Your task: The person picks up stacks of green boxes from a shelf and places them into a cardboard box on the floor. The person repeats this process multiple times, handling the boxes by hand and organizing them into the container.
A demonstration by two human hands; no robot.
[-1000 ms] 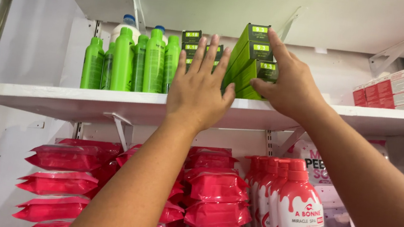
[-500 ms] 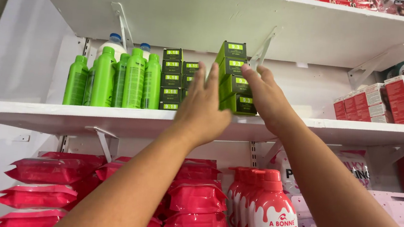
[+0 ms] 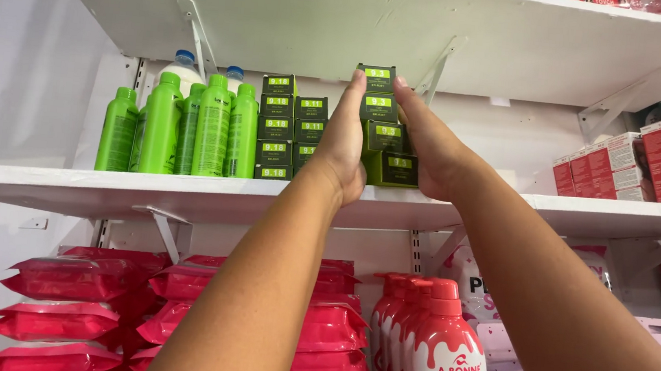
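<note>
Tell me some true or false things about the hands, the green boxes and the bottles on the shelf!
1. Both hands, left hand and right hand, press on a stack of dark green boxes. True.
2. The stack stands on the floor. False: it stands on the white shelf.
3. The green bottles stand to the left of the boxes. True.
4. The packs under the shelf are blue. False: they are red.
5. The right hand holds a bottle. False: it is flat against the stack's right side.
</note>
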